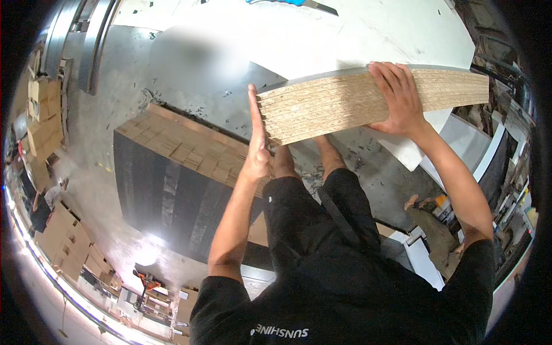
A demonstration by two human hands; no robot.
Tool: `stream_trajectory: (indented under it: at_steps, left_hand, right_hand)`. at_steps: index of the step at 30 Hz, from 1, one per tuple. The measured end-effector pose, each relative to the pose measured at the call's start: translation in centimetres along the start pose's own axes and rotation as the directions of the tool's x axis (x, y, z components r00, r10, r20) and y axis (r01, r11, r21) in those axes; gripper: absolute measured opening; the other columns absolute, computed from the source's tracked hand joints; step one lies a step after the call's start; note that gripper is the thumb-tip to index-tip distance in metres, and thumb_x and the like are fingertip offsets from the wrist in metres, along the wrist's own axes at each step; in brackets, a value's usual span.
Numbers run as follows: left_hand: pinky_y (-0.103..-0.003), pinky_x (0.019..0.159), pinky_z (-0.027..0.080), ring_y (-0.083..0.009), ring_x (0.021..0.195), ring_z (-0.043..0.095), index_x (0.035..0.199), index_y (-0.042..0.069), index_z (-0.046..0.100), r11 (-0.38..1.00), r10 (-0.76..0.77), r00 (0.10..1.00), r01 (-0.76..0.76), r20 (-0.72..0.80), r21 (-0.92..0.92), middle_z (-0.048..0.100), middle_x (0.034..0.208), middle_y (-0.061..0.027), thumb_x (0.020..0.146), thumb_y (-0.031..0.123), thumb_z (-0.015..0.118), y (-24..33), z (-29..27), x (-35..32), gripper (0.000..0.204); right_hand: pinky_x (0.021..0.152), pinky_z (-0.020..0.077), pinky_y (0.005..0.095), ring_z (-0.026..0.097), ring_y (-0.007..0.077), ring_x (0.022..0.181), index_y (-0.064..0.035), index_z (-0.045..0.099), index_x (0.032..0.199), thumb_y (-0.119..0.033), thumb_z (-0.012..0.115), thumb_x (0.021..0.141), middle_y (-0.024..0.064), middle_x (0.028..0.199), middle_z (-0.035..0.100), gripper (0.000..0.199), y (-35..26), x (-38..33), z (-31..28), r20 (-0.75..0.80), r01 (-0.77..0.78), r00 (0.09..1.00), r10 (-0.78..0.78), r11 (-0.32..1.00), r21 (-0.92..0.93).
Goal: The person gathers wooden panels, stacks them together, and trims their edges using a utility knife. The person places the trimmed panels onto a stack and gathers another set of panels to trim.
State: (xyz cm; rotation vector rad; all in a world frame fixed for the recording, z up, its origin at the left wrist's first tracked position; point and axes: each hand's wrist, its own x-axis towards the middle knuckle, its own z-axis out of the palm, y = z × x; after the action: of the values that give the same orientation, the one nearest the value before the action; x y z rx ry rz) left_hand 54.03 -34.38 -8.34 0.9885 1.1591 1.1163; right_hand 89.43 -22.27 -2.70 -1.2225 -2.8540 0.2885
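A thick stack of particleboard strips [328,106] lies across in front of me, its layered, speckled edges facing me and its right part by the white worktable [368,34]. My right hand [399,98] grips the stack right of its middle, fingers over the upper edge and thumb at the lower edge. Against the stack's left end my left hand [257,138] is held flat, its fingers straight and pointing away from me. The palm side faces the board ends. A utility knife with a blue handle [287,2] lies on the worktable at the far edge.
Left of my legs stands a large pile of dark-faced boards [184,190] with brown edges. Scraps litter the grey floor [126,75]. Cardboard boxes [46,123] are stacked at the far left. Another person [437,241] is low at the right, near white panels [466,144].
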Motion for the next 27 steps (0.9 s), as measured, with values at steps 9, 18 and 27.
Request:
stream_trajectory:
  at_steps: [9, 18, 27]
  left_hand:
    - [-0.056, 0.126, 0.037, -0.0434, 0.156, 0.038, 0.171, 0.005, 0.023, 0.795, 0.075, 0.978, -0.176, 0.194, 0.580, 0.037, 0.169, -0.0226, 0.052, 0.059, 0.105, 0.1, -4.9, 2.3, 0.154]
    - [-0.052, 0.117, 0.046, -0.0412, 0.144, 0.051, 0.160, 0.002, 0.043, 0.772, 0.072, 0.986, -0.152, 0.153, 0.617, 0.050, 0.157, -0.0221, 0.061, 0.049, 0.105, 0.4, -5.2, 2.5, 0.125]
    - [-0.059, 0.135, 0.023, -0.0426, 0.151, 0.047, 0.161, 0.009, 0.044, 0.665, -0.067, 0.942, -0.204, 0.328, 0.719, 0.052, 0.161, -0.0191, 0.056, 0.029, 0.106, 2.5, -6.6, 4.4, 0.123]
  right_hand:
    - [0.130, 0.0286, 0.0565, 0.042, 0.0327, 0.149, -0.0092, 0.040, 0.165, -0.070, 0.084, 0.071, 0.0111, 0.161, 0.046, 0.120, 0.2, -0.1, 0.4, -0.029, 0.000, 1.000, 0.000, 1.000, 0.003]
    - [0.138, 0.0093, 0.0588, 0.023, 0.0339, 0.165, 0.0004, 0.022, 0.169, -0.067, 0.085, 0.071, 0.0168, 0.170, 0.036, 0.135, -3.6, 2.9, -2.1, 0.147, -0.010, 0.989, 0.019, 0.998, -0.060]
    - [0.133, 0.0195, 0.0597, 0.037, 0.0351, 0.153, 0.0012, 0.042, 0.159, -0.066, 0.088, 0.071, 0.0176, 0.155, 0.047, 0.120, -6.6, 3.8, 1.4, 0.063, -0.087, 0.995, 0.081, 0.991, 0.101]
